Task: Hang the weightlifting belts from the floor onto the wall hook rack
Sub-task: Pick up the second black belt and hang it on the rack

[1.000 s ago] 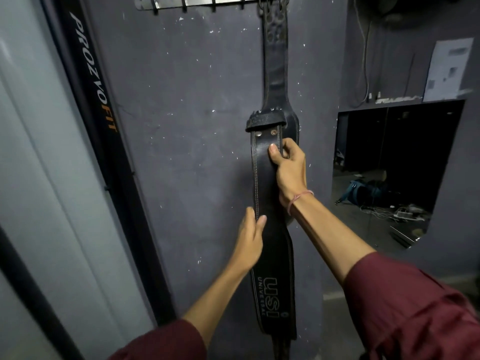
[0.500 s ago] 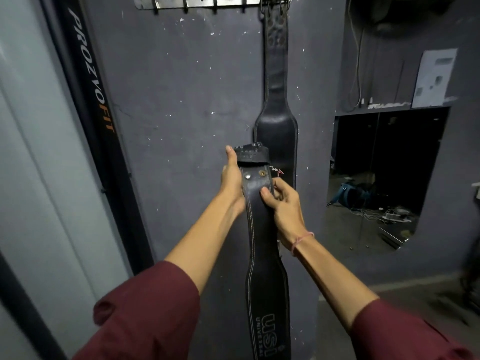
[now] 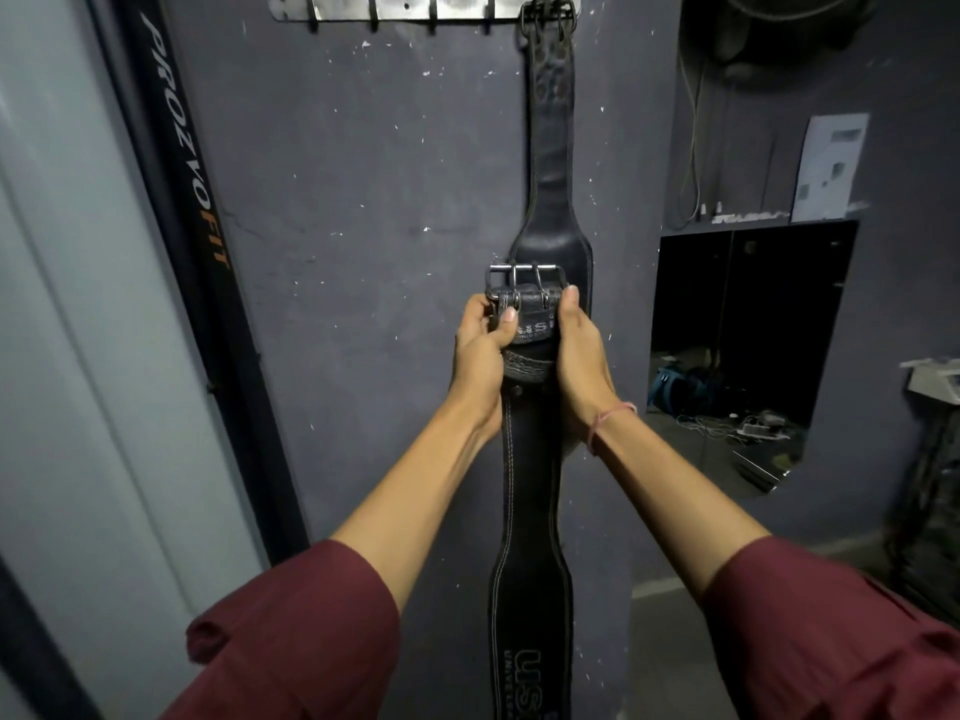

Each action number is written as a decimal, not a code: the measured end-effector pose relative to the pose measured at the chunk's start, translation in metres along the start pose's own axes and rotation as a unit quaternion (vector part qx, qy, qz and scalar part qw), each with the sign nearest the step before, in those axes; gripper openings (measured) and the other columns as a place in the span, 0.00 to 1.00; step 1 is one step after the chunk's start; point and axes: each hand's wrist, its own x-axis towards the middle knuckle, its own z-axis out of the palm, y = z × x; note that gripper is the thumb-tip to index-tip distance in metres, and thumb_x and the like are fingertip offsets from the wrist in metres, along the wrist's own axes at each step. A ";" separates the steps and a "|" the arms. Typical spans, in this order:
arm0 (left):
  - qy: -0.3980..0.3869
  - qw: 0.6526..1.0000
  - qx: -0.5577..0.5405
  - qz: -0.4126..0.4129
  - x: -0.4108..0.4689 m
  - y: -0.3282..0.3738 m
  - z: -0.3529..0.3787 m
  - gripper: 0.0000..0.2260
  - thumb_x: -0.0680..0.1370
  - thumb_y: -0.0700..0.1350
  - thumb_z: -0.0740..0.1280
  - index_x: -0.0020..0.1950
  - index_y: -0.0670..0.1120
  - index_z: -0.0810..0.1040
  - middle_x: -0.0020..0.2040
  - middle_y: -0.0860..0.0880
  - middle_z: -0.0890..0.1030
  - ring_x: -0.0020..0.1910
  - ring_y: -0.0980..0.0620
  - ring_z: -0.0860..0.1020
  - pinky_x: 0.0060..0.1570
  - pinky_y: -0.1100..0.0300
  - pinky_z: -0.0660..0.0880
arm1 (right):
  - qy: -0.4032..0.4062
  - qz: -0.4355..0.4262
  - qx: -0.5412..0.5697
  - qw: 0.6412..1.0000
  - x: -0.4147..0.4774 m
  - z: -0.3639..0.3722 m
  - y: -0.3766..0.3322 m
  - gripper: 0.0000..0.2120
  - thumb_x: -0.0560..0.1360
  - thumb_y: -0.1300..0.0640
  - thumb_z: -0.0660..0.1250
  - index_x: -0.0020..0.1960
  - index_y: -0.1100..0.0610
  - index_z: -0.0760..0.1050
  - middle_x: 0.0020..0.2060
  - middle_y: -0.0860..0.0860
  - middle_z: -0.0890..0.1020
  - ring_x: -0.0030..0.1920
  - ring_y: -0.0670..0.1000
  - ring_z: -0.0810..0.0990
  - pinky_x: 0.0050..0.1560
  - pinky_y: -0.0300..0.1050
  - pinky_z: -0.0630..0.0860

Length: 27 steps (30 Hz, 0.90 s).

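Belt held upright before the wall, left hand and right hand gripping its buckle. Best lifted so the buckle frame slips over a free hook on the rack, beside the hanging belt.

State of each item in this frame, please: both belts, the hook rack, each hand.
Hung belt: hanging by its buckle from the rack's rightmost hook.
Held belt: off the rack, buckle end up.
Hook rack: other visible hooks bare.
Left hand: gripping held belt.
Right hand: gripping held belt.
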 end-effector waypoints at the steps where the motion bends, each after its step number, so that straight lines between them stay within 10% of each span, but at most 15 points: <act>1: 0.000 1.000 -0.015 -0.005 -0.001 0.004 0.000 0.06 0.81 0.34 0.60 0.51 0.44 0.73 0.48 0.45 0.82 0.44 0.51 0.81 0.46 0.59 0.80 | 0.021 -0.013 -0.016 1.000 0.001 0.002 -0.004 0.29 0.80 0.36 0.51 0.60 0.58 0.77 0.53 0.51 0.84 0.57 0.49 0.81 0.63 0.50 0.75; 7: 0.084 0.995 0.027 0.041 0.016 0.007 -0.002 0.11 0.85 0.50 0.58 0.47 0.45 0.71 0.44 0.44 0.79 0.45 0.50 0.77 0.48 0.56 0.78 | 0.053 -0.118 -0.056 0.990 0.016 0.016 -0.003 0.08 0.84 0.52 0.53 0.52 0.54 0.68 0.38 0.42 0.76 0.40 0.37 0.74 0.51 0.45 0.72; 13: 0.141 0.972 0.138 0.128 0.038 0.002 0.000 0.13 0.86 0.48 0.54 0.42 0.46 0.64 0.35 0.54 0.68 0.30 0.64 0.67 0.31 0.71 0.66 | -0.002 -0.143 -0.065 0.988 0.041 0.023 -0.001 0.14 0.85 0.54 0.51 0.68 0.54 0.66 0.48 0.37 0.76 0.47 0.30 0.75 0.54 0.31 0.70; 19: 0.189 0.945 0.203 0.174 0.081 -0.007 0.011 0.16 0.86 0.49 0.54 0.38 0.49 0.63 0.32 0.56 0.66 0.27 0.63 0.65 0.31 0.66 0.64 | 0.033 -0.154 -0.094 0.983 0.090 0.023 0.006 0.12 0.84 0.53 0.51 0.56 0.56 0.71 0.53 0.52 0.72 0.50 0.47 0.72 0.52 0.38 0.68; 27: 0.249 0.924 0.255 0.137 0.165 -0.013 0.041 0.16 0.85 0.54 0.52 0.58 0.45 0.74 0.48 0.49 0.77 0.46 0.54 0.77 0.46 0.61 0.71 | 0.115 -0.269 -0.031 0.956 0.176 0.020 0.007 0.11 0.82 0.60 0.58 0.44 0.61 0.74 0.38 0.50 0.79 0.42 0.46 0.75 0.42 0.38 0.69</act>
